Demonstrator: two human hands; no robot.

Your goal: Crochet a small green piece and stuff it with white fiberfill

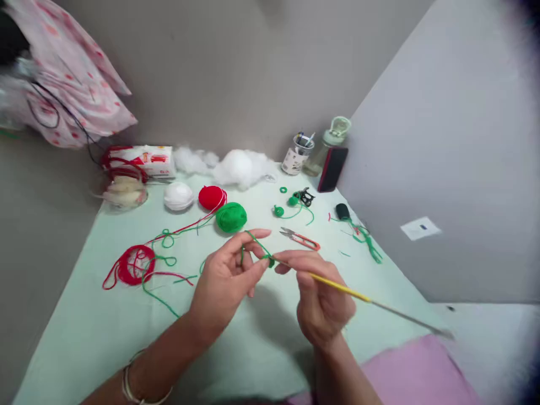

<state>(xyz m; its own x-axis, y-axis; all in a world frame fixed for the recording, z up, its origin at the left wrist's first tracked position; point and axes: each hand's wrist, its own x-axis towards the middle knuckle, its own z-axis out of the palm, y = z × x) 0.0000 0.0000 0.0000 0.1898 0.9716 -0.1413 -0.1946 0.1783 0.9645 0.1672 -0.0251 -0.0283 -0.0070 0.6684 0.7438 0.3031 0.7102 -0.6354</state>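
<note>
My left hand pinches a strand of green yarn that loops over its fingers and ends in a small green crochet piece at the fingertips. My right hand grips a yellow-handled crochet hook, its tip in that green piece and its metal end pointing right and toward me. Both hands hover over the pale green table. Farther back on the table lie a green yarn ball, a red yarn ball and a white yarn ball.
A loose red yarn tangle lies at left, orange-handled snips just beyond my hands. White stuffing, a pen cup, a bottle, a phone and small green pieces sit at the back. Grey walls close in behind and on the right.
</note>
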